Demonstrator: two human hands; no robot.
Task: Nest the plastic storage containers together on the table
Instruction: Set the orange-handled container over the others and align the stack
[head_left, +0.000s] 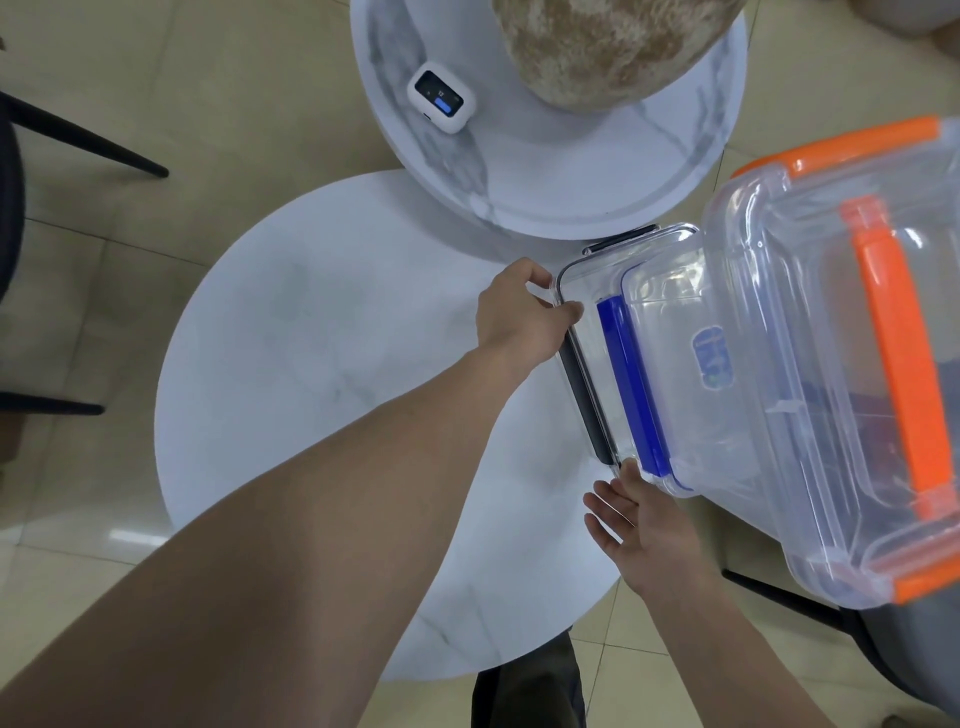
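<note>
Three clear plastic containers stack at the right edge of the low round white table (311, 364). The bottom one has black clips (584, 395). A container with blue clips (631, 384) rests on it. Highest and nearest the camera is the container with orange clips (898, 364). My left hand (524, 312) pinches the far left corner of the black-clipped container's rim. My right hand (639, 519) is spread flat, fingertips touching the near corner of the stack, holding nothing.
A higher round marble table (545, 176) overlaps the far side and carries a small white device (441, 104) with a screen and a large speckled stone-like pot (597, 47). Black chair legs (88, 140) stand at left on the tiled floor. A dark chair is at lower right.
</note>
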